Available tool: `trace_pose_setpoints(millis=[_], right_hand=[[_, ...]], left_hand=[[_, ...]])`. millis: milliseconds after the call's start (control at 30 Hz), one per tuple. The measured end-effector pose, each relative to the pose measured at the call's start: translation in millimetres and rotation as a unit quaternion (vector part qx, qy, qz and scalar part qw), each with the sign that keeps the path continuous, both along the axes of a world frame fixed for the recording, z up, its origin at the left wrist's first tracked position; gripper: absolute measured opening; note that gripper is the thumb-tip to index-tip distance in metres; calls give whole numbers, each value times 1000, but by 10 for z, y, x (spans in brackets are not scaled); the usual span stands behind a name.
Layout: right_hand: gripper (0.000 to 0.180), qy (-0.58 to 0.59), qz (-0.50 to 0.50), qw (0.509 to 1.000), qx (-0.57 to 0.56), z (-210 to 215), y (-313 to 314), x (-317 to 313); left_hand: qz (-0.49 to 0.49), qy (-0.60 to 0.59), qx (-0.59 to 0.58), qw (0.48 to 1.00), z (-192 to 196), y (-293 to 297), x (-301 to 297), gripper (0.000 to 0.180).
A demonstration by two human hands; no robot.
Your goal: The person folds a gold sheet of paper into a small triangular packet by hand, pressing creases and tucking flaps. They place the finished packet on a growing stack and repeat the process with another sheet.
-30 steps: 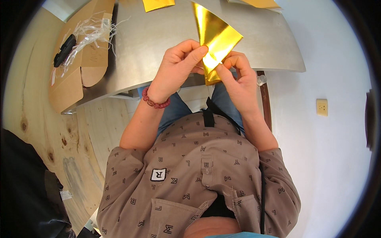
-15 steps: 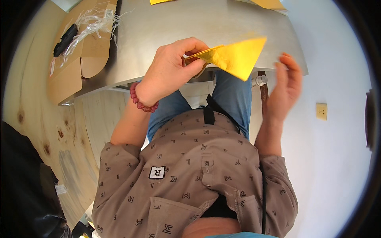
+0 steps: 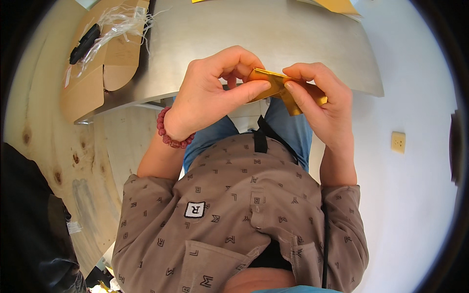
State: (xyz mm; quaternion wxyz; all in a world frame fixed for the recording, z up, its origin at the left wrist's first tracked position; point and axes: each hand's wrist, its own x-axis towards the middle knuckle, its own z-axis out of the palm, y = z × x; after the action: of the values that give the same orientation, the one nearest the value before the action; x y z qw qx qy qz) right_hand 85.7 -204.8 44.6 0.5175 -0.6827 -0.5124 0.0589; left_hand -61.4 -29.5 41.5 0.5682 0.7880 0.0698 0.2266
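Note:
Between both hands, above my lap and just short of the table's near edge, is a piece of shiny gold foil paper (image 3: 291,101) with folds in it. My left hand (image 3: 215,83) pinches its left end between thumb and fingers. The thumb and forefinger of my right hand (image 3: 325,97) grip the right part, close to the left thumb. One flap hangs down between the hands, and another corner shows under the right fingers. My fingers hide some of the paper.
A metal-topped table (image 3: 264,34) lies beyond my hands. On its left, an open cardboard box (image 3: 117,66) carries clear plastic strips (image 3: 115,29) and a black object (image 3: 84,44). More gold paper (image 3: 337,6) lies at the far right. A white wall with an outlet (image 3: 398,142) stands at right.
My right hand has come in from the right and taken hold of the gold paper. The paper's broad triangular flap, which stuck out to the right, is now folded down and turned.

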Motion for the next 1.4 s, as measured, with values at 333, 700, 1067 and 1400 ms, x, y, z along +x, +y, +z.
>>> trace_pose_setpoints(millis=[333,700,1067,1400], right_hand=[[18,-27,41,999,6,39,108,-13],[14,45,68,997,-10,29,135,-13],[8,37,84,996,-21,33,120,3],[6,40,108,993,-14,31,109,13]], left_hand=[[34,-31,-49,998,-85,-6,-39,12],[19,-19,-113,993,-61,-81,-62,14],[16,-16,-140,990,-57,-75,-101,15],[20,-54,-120,991,-98,-119,-89,19]])
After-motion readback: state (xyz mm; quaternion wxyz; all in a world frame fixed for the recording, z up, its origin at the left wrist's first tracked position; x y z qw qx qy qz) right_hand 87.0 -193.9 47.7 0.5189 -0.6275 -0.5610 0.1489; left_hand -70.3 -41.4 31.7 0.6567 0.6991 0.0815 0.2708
